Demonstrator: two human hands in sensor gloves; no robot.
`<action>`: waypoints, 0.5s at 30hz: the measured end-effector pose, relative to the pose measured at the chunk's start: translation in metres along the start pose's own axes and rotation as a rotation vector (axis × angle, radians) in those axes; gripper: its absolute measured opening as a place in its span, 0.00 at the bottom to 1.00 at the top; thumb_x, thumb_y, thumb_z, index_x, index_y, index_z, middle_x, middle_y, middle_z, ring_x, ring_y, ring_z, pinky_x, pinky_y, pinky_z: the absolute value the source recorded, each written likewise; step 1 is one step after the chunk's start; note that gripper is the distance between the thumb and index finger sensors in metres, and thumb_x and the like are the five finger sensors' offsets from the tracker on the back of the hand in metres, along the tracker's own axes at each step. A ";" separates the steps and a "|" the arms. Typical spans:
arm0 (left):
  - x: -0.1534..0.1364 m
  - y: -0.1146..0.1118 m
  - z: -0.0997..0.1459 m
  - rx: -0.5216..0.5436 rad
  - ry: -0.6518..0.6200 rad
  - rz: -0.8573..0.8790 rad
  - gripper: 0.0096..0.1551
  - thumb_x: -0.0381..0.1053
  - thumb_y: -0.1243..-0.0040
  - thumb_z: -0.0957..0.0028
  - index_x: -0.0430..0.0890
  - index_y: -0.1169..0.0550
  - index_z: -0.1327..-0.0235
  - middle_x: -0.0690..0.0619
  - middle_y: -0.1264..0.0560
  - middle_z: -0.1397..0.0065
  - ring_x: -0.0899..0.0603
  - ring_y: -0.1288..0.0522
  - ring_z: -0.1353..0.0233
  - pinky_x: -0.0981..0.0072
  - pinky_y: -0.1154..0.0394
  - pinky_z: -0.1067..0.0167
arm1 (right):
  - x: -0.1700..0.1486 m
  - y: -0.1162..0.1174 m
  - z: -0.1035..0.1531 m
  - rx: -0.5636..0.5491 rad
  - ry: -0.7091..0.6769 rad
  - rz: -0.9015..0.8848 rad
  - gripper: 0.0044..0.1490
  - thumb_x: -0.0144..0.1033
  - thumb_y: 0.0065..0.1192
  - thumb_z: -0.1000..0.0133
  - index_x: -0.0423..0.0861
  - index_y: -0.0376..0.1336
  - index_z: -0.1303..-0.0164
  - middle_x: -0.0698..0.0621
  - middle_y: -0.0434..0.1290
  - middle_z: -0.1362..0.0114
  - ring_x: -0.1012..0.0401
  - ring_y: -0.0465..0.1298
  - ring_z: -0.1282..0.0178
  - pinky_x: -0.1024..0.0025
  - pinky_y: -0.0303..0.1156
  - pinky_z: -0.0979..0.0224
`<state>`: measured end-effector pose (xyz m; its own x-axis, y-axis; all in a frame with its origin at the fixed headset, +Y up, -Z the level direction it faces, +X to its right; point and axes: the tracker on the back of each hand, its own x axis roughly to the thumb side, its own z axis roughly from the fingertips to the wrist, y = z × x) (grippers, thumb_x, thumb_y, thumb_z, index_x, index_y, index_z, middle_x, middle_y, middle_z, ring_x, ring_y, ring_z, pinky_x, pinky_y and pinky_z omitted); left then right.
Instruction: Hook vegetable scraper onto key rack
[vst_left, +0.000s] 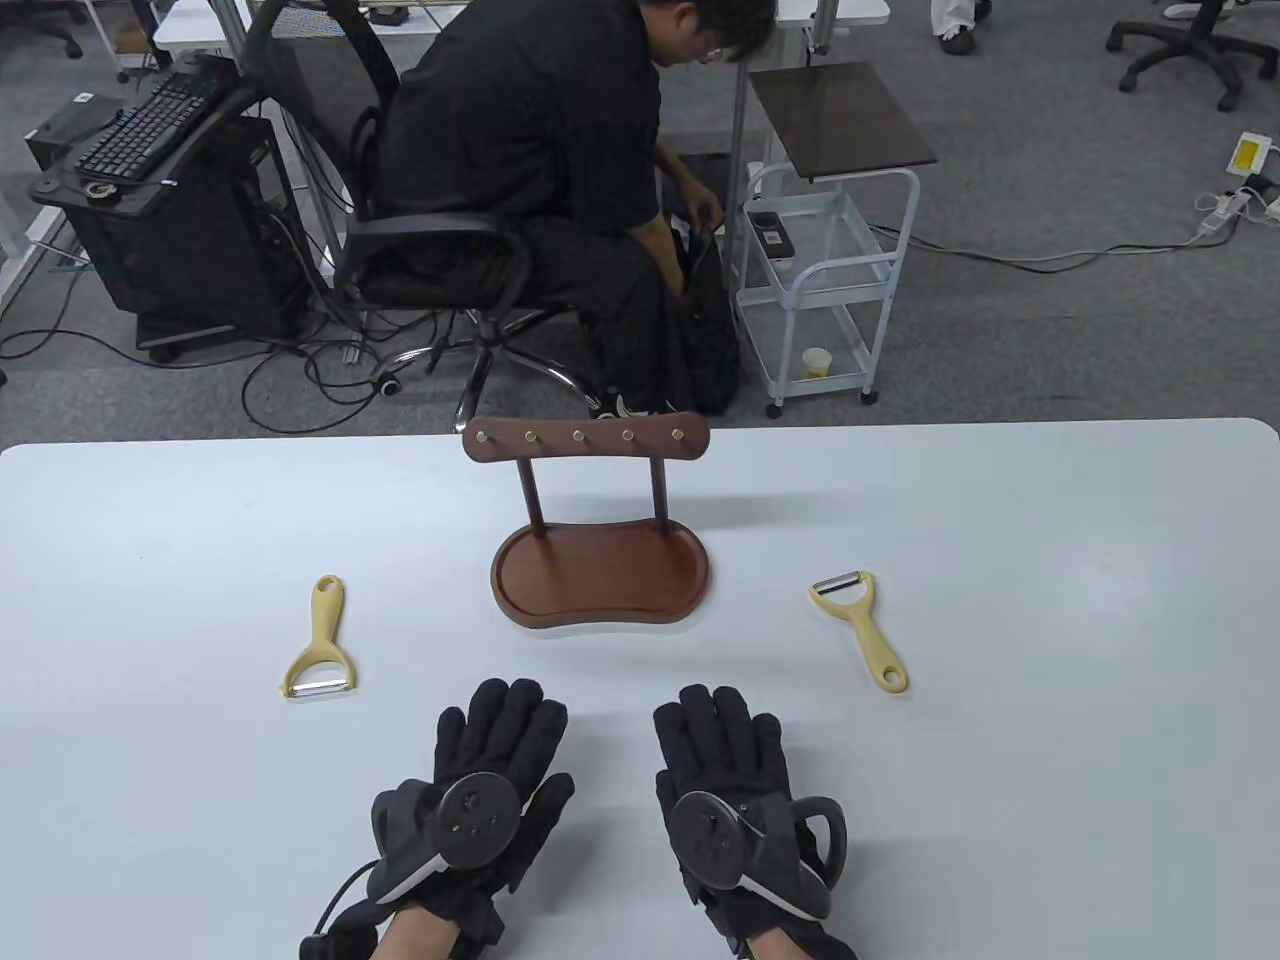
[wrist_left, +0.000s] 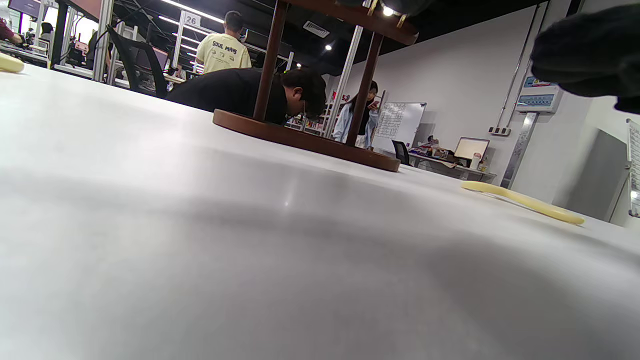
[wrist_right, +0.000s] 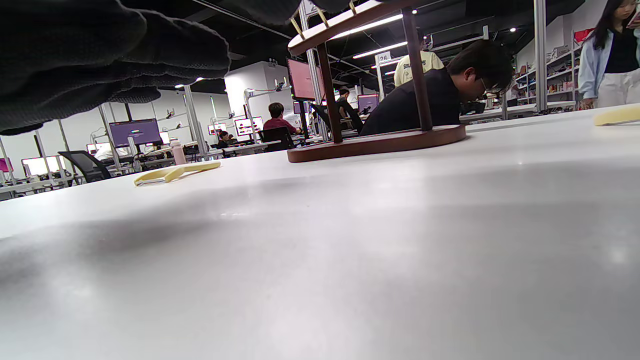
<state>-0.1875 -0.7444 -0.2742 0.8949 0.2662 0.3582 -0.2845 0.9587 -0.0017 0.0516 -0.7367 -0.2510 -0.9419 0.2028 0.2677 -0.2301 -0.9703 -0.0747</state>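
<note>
Both hands flat, empty: left hand (vst_left: 478, 765), right hand (vst_left: 728, 775) on bench (vst_left: 1050, 800); scrapers (vst_left: 320, 640) (vst_left: 865, 625) flank key rack (vst_left: 598, 520), one per side.

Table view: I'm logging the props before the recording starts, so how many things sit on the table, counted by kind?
Yellow vegetable scrapers: 2, the left scraper and the right scraper
Wooden key racks: 1, the key rack between them
Gloved hands resting flat: 2, the left hand and the right hand
Total: 5
</note>
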 end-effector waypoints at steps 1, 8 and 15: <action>0.000 0.000 0.000 0.001 -0.001 0.000 0.43 0.73 0.67 0.45 0.60 0.48 0.15 0.58 0.57 0.08 0.42 0.64 0.10 0.40 0.64 0.20 | 0.000 0.000 0.000 0.000 -0.001 0.000 0.36 0.45 0.43 0.33 0.50 0.43 0.15 0.47 0.41 0.09 0.45 0.40 0.12 0.40 0.38 0.15; -0.003 0.002 0.000 0.012 0.007 0.001 0.43 0.74 0.67 0.45 0.60 0.48 0.15 0.58 0.58 0.07 0.42 0.64 0.10 0.39 0.64 0.20 | 0.001 0.000 0.000 0.002 -0.005 0.001 0.36 0.45 0.43 0.33 0.50 0.43 0.15 0.47 0.41 0.09 0.45 0.40 0.12 0.40 0.38 0.15; -0.014 0.011 0.002 0.055 0.053 0.021 0.44 0.74 0.66 0.45 0.60 0.48 0.15 0.58 0.58 0.08 0.43 0.62 0.10 0.40 0.64 0.20 | 0.002 -0.002 0.000 -0.005 -0.021 -0.001 0.36 0.44 0.43 0.33 0.50 0.43 0.15 0.47 0.41 0.09 0.45 0.41 0.12 0.40 0.38 0.15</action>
<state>-0.2041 -0.7377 -0.2775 0.9052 0.2920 0.3087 -0.3200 0.9465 0.0429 0.0497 -0.7347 -0.2500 -0.9364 0.2010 0.2878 -0.2326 -0.9693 -0.0796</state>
